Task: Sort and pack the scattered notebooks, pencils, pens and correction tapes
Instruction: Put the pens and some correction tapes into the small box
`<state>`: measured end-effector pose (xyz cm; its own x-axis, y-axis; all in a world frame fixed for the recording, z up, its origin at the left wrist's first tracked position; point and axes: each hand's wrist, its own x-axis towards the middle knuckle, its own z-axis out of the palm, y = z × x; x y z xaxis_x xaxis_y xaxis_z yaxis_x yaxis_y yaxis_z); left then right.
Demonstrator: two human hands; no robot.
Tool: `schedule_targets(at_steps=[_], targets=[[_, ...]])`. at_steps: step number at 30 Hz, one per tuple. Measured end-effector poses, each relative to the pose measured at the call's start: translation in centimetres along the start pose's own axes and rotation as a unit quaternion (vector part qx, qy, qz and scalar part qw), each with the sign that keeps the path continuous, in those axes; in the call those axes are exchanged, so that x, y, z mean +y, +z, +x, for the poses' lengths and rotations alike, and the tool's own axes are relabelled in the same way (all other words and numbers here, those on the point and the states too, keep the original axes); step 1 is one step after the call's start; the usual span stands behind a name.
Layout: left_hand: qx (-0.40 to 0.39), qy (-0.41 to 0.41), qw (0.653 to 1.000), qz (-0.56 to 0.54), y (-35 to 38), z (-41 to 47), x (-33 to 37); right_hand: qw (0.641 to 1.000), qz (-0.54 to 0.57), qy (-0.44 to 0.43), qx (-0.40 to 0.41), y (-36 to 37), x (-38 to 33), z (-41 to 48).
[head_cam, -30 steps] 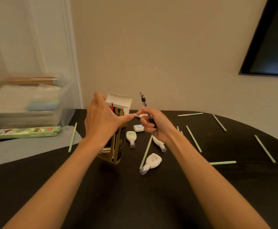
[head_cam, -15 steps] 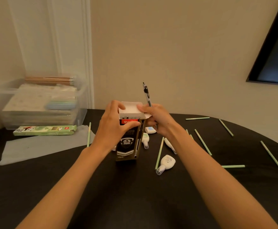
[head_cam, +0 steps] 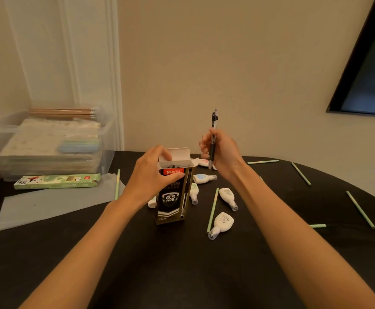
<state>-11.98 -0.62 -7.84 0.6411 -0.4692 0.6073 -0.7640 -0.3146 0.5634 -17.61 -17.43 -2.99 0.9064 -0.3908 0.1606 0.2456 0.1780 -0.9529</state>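
left hand [head_cam: 154,175] grips upright pen box [head_cam: 175,195], flap open; right hand [head_cam: 221,152] holds pen [head_cam: 212,139] upright just right of box; correction tapes [head_cam: 221,224] scattered right of box

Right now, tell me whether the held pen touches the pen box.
Apart. Head view: the pen in the right hand is clear of the pen box, table showing between.

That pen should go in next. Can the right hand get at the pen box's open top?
Probably yes. The right hand, holding the pen, hovers just right of the pen box; its flap stands up, and the left hand grips the box from the left, leaving the way free.
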Motion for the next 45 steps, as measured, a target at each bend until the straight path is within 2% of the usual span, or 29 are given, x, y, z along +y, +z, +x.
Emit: schedule_targets(at_steps=[4,7,9,13,16,20,24,27,34,37,42,45], targets=[[-0.024,0.007,1.0,0.017,-0.1,0.2,-0.2,0.995,-0.087,-0.038,0.001,0.2,-0.2,0.3],[-0.044,0.024,0.999,0.016,-0.2,0.4,0.2,0.993,-0.117,-0.016,-0.024,0.3,-0.1,0.3],[-0.04,0.027,0.999,0.009,-0.1,0.4,0.4,0.992,-0.128,-0.003,-0.012,0.4,0.1,0.4],[0.02,-0.006,1.0,-0.009,0.1,0.3,0.1,0.993,-0.099,0.061,0.032,-0.1,0.5,0.6],[0.073,-0.026,0.997,-0.025,0.2,0.2,-0.5,0.979,-0.167,0.118,-0.009,-0.3,1.2,0.5],[0.105,-0.021,0.993,-0.051,0.8,-0.2,-0.5,0.964,-0.242,0.101,-0.04,1.2,1.8,0.4],[0.129,-0.048,0.987,-0.085,0.9,-0.5,-0.6,0.977,-0.201,0.077,-0.006,2.5,1.2,0.9],[0.109,-0.042,0.987,-0.114,0.5,-0.7,-1.2,0.977,-0.197,0.075,-0.009,3.2,1.0,1.0],[-0.085,0.01,0.992,-0.089,-1.0,-0.2,-2.3,0.988,-0.129,0.03,-0.074,3.9,0.5,0.3],[-0.134,0.019,0.989,-0.062,-1.5,0.6,-2.3,0.987,-0.111,0.011,-0.116,4.4,-0.4,0.2],[-0.053,0.041,0.998,-0.014,-0.7,0.3,-3.1,0.977,-0.108,0.004,-0.184,5.0,-0.6,-0.3],[0.0,0.01,0.999,-0.051,-0.3,0.1,-3.7,0.988,-0.001,-0.006,-0.154,4.9,-0.7,-0.3]])
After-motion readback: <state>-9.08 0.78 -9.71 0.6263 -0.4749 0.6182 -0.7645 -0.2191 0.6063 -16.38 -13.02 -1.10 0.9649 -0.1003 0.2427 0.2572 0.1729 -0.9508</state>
